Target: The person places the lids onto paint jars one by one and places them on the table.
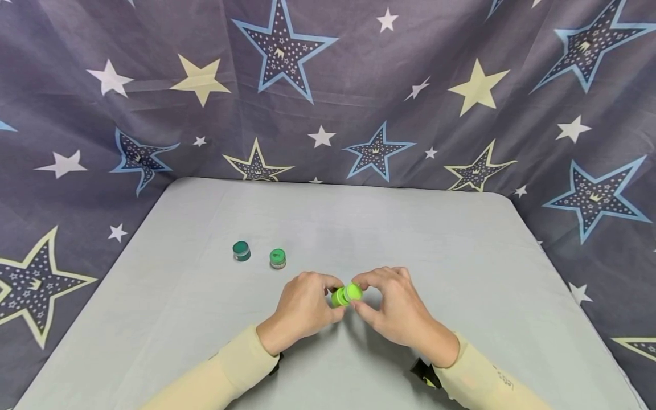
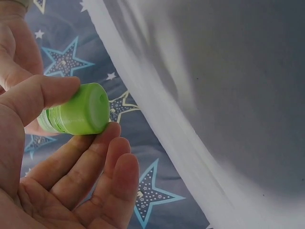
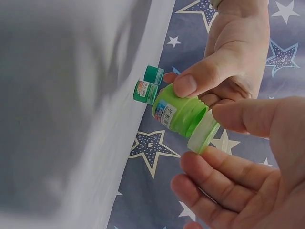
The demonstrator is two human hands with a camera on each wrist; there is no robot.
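Above the table, my left hand holds a small light green paint jar between thumb and fingers. In the right wrist view the jar lies tilted on its side, a printed label on its wall and its threaded neck bare. My right hand pinches the jar's light green lid between thumb and fingertips. The lid is off the neck, tilted, with a narrow gap showing at the mouth. From the left wrist, the jar's base faces outward, and the lid is hidden. The jar's contents cannot be made out.
Two more small capped jars stand on the table to the left, a dark green jar and a brighter green jar. The pale grey tabletop is bordered at the back and sides by a star-patterned cloth.
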